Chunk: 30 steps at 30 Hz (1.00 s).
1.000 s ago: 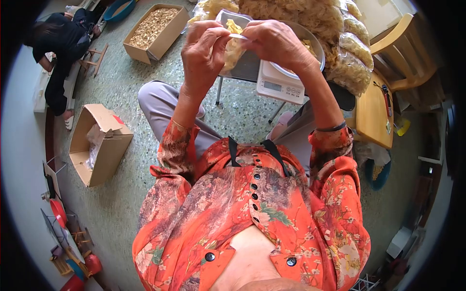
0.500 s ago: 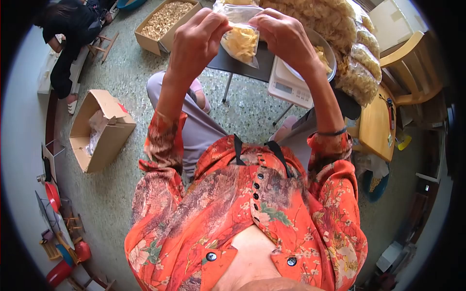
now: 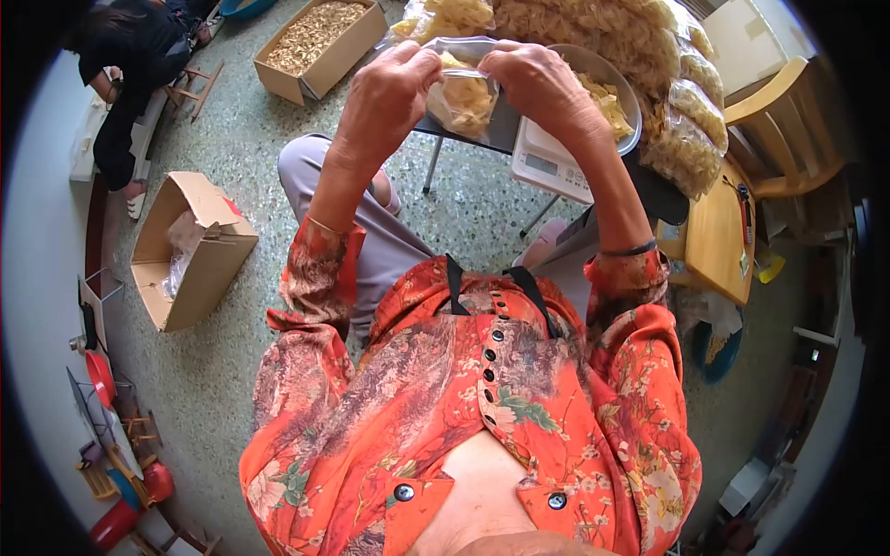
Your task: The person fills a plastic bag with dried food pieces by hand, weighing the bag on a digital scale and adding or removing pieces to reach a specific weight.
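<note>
A clear plastic zip bag point(image 3: 464, 109) with pale yellow dried flakes inside hangs upright over the dark table edge. My left hand point(image 3: 387, 91) pinches its upper left corner between thumb and fingers. At the opposite corner, my right hand point(image 3: 540, 85) holds the rim in a pinch too. Between the hands the bag's mouth is spread apart. Just right of the bag is a white digital scale point(image 3: 549, 172). A clear bowl point(image 3: 633, 109) of the same flakes sits by it, partly hidden behind my right wrist.
Filled bags point(image 3: 681, 139) are heaped at the back right, beside a wooden chair point(image 3: 788, 130). A cardboard box of brownish pieces point(image 3: 320, 42) lies on the floor beyond. Another open carton point(image 3: 209, 269) stands at left. A person in black point(image 3: 139, 56) sits at far left.
The bag and both hands have come slightly lower and nearer me. The bag's mouth now shows as a wider oval. Another filled bag behind it has come into clearer view.
</note>
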{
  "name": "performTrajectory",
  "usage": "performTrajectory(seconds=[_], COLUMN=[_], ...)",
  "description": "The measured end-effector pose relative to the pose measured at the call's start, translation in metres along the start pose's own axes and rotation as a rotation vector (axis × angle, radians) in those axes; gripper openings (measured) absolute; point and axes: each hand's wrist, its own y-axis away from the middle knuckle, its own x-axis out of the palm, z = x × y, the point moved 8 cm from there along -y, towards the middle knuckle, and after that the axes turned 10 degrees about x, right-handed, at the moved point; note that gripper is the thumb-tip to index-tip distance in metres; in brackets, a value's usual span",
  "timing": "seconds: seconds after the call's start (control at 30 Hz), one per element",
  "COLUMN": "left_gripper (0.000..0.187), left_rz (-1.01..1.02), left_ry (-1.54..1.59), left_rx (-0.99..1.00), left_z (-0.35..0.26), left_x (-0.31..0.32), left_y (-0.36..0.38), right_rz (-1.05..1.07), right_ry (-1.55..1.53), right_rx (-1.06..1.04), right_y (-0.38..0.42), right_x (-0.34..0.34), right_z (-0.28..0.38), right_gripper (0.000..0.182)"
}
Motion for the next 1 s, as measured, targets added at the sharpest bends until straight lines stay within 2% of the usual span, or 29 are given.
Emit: performTrajectory(seconds=[0.07,0.1,0.2,0.27,0.33,0.37,0.43,0.5,0.53,0.6,0.73,0.77,0.8,0.87,1.0], left_gripper=[0.008,0.008,0.008,0.011,0.010,0.013,0.017,0.021,0.021,0.024,0.021,0.017,0.016,0.014,0.017], left_rz=[-0.088,-0.120,-0.128,-0.027,0.040,0.086,0.131,0.344,0.343,0.433,0.545,0.544,0.476,0.441,0.407], left_ry=[0.017,0.031,0.072,-0.005,0.000,-0.029,-0.062,-0.006,-0.008,-0.146,-0.232,-0.208,-0.180,-0.058,0.122], left_rx=[0.020,0.005,0.013,0.053,0.026,0.031,0.039,0.115,0.119,0.261,0.298,0.283,0.332,0.284,0.254], left_z=[-0.002,-0.005,-0.005,-0.005,-0.001,-0.001,0.001,0.002,0.007,0.012,0.019,0.020,0.016,0.013,0.004], left_x=[-0.010,-0.017,-0.019,-0.010,-0.001,0.001,-0.002,0.006,0.005,0.014,0.030,0.032,0.030,0.029,0.022], left_y=[-0.010,-0.014,-0.011,-0.011,-0.006,-0.007,-0.011,-0.012,-0.013,-0.010,-0.011,-0.010,-0.012,-0.010,-0.006], right_rz=[-0.095,-0.155,-0.020,-0.064,0.017,0.053,0.120,0.189,0.185,0.131,0.058,0.071,0.053,0.076,-0.033], right_ry=[-0.121,-0.079,-0.006,-0.066,-0.206,-0.166,-0.051,0.091,0.092,0.112,0.026,0.000,0.003,0.062,-0.002], right_rx=[-0.026,0.010,0.123,0.122,0.062,0.105,0.144,0.207,0.207,0.193,0.169,0.206,0.181,0.200,0.281], right_y=[-0.002,-0.002,-0.003,0.001,0.009,0.010,0.009,0.007,0.007,0.006,0.008,0.009,0.012,0.012,0.013], right_x=[-0.009,-0.017,-0.011,-0.009,0.002,0.007,0.021,0.037,0.043,0.044,0.046,0.044,0.041,0.042,0.033], right_z=[0.001,0.000,-0.001,0.004,0.014,0.015,0.017,0.010,0.007,0.007,0.009,0.009,0.011,0.008,0.012], right_gripper=[0.019,0.012,0.019,0.024,0.034,0.038,0.034,0.025,0.025,0.023,0.027,0.030,0.019,0.016,0.018])
